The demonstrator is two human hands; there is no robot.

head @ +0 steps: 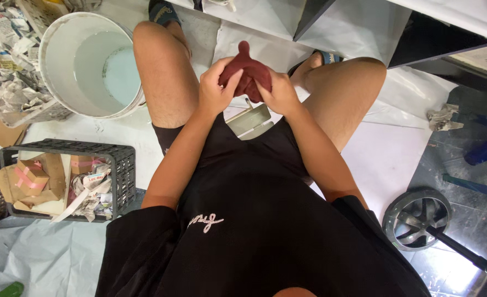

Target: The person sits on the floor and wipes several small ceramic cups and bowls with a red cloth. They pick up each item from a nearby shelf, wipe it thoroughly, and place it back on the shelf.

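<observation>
Plainly, seen from above: a seated person, bare knees apart, hands meeting between them.
Left hand (215, 91): fingers closed around the left side of the dark red clay lump (247, 69), thumb pressed on its face.
Right hand (279, 94): fingers curled shut on the lump's right and lower side, touching the left hand's fingertips.
Dark red clay lump: held up between the knees, over the floor; a narrow rounded knob stands out of its top, above both hands.
Metal tray (254, 118): on the white sheet (386, 154) right under the hands, thin tools lying on it.
White bucket (86, 66): beside the left knee, pale liquid inside.
Black crate (67, 179): by the left elbow, holding taped cardboard boxes and crumpled paper.
Newspaper scraps (7, 60): heaped left of the bucket.
Blue bottle (485, 149): on the dark floor, far right, well apart from the hands.
</observation>
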